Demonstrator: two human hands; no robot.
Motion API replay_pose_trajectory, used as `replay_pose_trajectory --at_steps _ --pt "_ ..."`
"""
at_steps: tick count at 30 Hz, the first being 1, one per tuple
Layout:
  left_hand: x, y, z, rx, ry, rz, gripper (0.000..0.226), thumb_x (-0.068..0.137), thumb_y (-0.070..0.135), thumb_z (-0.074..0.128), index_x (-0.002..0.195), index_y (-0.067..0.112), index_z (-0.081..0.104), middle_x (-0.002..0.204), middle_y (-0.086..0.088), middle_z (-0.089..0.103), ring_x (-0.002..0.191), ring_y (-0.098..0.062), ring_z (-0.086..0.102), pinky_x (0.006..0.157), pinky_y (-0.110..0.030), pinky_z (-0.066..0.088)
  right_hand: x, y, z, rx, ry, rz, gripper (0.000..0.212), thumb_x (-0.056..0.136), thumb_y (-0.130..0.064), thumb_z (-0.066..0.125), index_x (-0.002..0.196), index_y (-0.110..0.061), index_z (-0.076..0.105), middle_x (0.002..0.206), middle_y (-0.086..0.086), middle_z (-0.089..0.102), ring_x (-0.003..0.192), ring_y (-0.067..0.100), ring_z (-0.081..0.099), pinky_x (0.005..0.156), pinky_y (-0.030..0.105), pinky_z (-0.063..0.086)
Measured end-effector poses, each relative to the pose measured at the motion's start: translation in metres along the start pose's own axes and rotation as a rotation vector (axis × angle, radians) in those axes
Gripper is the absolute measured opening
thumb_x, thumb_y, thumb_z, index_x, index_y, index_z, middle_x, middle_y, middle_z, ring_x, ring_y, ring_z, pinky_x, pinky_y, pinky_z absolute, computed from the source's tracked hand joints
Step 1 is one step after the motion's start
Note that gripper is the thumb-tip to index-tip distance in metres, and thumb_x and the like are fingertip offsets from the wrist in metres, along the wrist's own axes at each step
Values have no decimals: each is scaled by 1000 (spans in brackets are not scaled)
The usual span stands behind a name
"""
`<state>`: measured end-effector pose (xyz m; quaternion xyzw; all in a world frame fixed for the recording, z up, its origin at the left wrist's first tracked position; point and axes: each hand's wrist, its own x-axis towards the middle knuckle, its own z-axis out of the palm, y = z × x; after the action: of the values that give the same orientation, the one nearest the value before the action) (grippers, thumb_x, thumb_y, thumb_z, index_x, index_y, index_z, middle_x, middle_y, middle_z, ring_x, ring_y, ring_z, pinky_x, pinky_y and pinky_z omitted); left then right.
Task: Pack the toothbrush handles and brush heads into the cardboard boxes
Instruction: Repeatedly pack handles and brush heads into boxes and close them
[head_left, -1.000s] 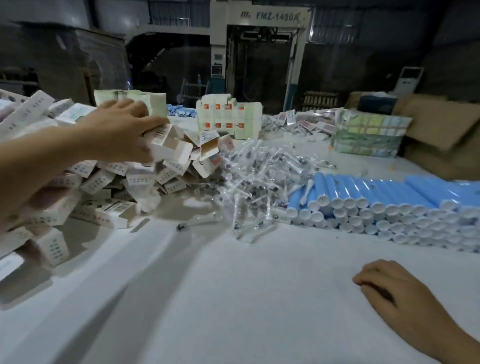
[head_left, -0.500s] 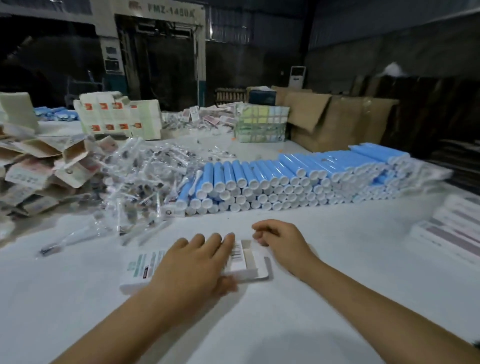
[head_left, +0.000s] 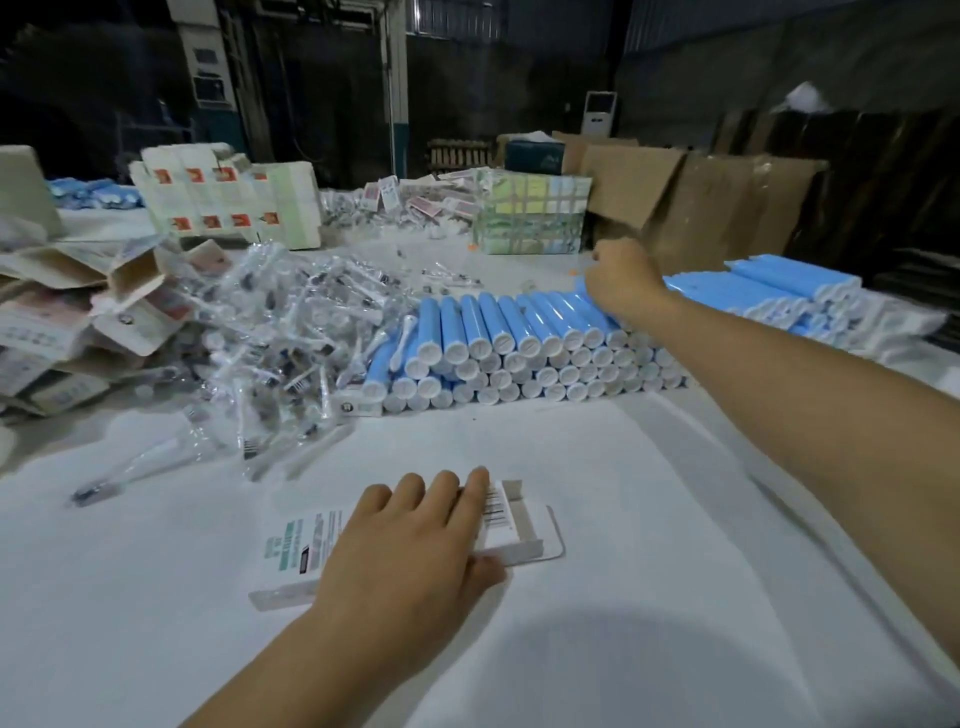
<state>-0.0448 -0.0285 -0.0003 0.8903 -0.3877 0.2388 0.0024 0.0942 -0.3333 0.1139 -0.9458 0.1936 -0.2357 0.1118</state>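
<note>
Resting flat on a white box (head_left: 415, 535), the left hand (head_left: 415, 545) presses it to the table (head_left: 649, 519) with fingers straight and spread, the thumb against the box's near edge. Its open flap end pokes out to the right of the fingertips. Far ahead and to the right, the right hand (head_left: 621, 283) reaches onto the top row of stacked blue handles (head_left: 519, 338), fingers curled down on one; whether it truly grips it cannot be told. Left of that hand, a heap of bagged brush heads (head_left: 291, 332) touches the stack. Ahead and left of the left hand lie empty boxes (head_left: 78, 322) in a loose pile.
</note>
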Motion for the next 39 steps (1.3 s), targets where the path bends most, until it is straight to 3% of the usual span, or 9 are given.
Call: replay_pose_trajectory --at_steps 5,10,13,17,21,28,33,36,39 --pt "1 -1 -1 5 -25 4 63 80 56 43 123 13 62 91 2 65 73 -23 61 60 -35 51 26 -2 12 -522 -218 2 30 99 -18 40 118 -3 58 123 13 59 108 29 58 86 35 51" --pt "4 1 -2 -11 -66 5 65 82 56 36 125 14 61 92 2 65 74 -22 61 60 -35 51 32 -8 14 -605 -328 -12 30 93 -30 52 110 -6 60 96 7 60 75 20 54 68 30 48" --pt "4 1 -2 -35 -72 5 67 80 57 34 123 13 62 92 3 65 74 -22 61 60 -35 52 20 -10 4 -288 -231 63 24 87 -31 60 94 -8 60 78 15 58 53 17 41 50 27 36" --pt "4 2 -3 -77 -160 -70 72 88 61 25 147 18 27 122 2 49 105 -25 50 85 -39 40 -28 -9 -21 648 -141 188 68 85 -17 62 140 -24 22 85 13 53 42 20 54 42 27 44" --pt "4 -2 3 -7 -141 -151 72 91 62 25 149 21 11 131 3 39 114 -24 42 90 -39 32 -127 -3 -23 1144 -112 180 90 85 -7 63 146 -45 10 75 14 66 39 25 57 38 28 46" --pt "4 1 2 4 -121 -209 74 91 64 27 149 20 14 129 2 42 112 -25 44 86 -38 33 -214 -6 13 1361 -80 351 78 87 -5 63 139 -46 19 69 8 66 42 24 60 44 33 53" --pt "1 0 1 -1 -105 -236 73 91 65 29 147 21 14 128 2 42 111 -24 43 86 -39 31 -228 -18 25 1363 -140 332 40 87 -7 64 107 -33 42 65 11 69 49 25 64 42 30 50" --pt "1 0 1 -9 -89 -232 73 92 64 28 148 19 14 129 1 42 110 -26 43 86 -39 31 -231 -16 32 1271 -148 258 13 92 -12 59 84 -21 64 62 9 58 43 14 51 37 23 36" --pt "1 3 -1 -32 -65 -212 74 92 63 31 148 17 17 129 -1 43 110 -27 44 86 -40 32 -236 -17 38 1096 -175 113 33 95 -20 55 68 -23 73 53 -5 52 42 7 43 41 17 33"
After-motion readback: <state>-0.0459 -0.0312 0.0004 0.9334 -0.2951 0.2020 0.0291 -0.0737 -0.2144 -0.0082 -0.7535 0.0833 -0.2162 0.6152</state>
